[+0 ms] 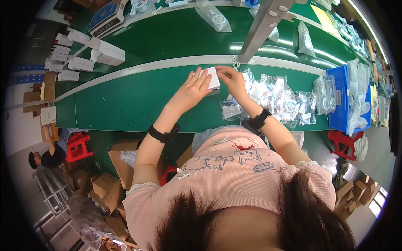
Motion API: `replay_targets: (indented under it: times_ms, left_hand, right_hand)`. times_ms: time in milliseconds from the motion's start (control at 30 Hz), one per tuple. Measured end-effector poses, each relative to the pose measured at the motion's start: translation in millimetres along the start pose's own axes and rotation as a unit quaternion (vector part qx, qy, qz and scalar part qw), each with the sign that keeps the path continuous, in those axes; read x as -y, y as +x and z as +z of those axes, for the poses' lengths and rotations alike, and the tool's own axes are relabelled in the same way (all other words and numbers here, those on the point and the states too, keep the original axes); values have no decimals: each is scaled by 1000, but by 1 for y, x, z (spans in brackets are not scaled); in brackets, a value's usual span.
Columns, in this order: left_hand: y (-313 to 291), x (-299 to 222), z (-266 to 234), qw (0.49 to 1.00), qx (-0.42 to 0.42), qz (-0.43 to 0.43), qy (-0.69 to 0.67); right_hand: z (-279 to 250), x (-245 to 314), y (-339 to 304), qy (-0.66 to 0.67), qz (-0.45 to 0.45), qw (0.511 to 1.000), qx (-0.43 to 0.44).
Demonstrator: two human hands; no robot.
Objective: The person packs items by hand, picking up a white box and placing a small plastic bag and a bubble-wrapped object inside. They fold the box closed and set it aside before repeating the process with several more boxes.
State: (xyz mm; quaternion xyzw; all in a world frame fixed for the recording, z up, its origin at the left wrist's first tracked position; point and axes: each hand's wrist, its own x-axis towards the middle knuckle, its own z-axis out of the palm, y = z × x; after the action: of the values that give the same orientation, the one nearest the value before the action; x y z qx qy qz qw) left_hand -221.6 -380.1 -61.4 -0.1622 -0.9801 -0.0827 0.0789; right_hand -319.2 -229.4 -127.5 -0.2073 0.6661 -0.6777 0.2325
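Observation:
A small white box (214, 79) stands at the middle of the green table, between my two hands. My left hand (191, 90) lies across its left side, fingers stretched over the top and steadying it. At the far right corner, the thumb and fingers of my right hand (233, 81) close on the edge of the box. Just right of that hand spreads a pile of clear plastic bags (274, 98) with small white and blue parts inside. My fingers hide part of the box's top.
A blue bin (340, 98) with bubble-wrapped items stands at the right end of the table (125, 102). Several white boxes (108, 52) sit at the far left. A metal post (264, 31) rises beyond my hands. Another person (52, 154) is at the left edge, near a red stool (78, 147).

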Motion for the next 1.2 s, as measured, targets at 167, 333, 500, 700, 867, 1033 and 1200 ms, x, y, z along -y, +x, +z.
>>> replay_targets:
  times_ms: [167,333,500,700,867,1033,1200]
  left_hand:
    - [2,0,-7,1000,13,7,-8]
    - [-3,3,-3,999,9,-5,-32]
    - [2,2,-1,1000,-3,9,-20]
    - [-1,-6,11,999,-15,0,28]
    - [-11,-27,29,997,-27,-62,-30]
    - [-13,-30,36,993,-15,-68,94]
    - [-12,-30,31,996,-72,-52,26]
  right_hand:
    - [-5,-6,7,12,-39,999,-24]
    - [-56,2,17,-234,135,963,-19]
    - [-62,-12,-7,-349,-57,933,68]
    - [-13,21,-10,-187,-169,946,202]
    - [-16,9,-10,-217,-174,939,203]
    - [-15,13,-13,-212,-176,939,204]
    - [-5,-2,-14,-154,-170,954,195]
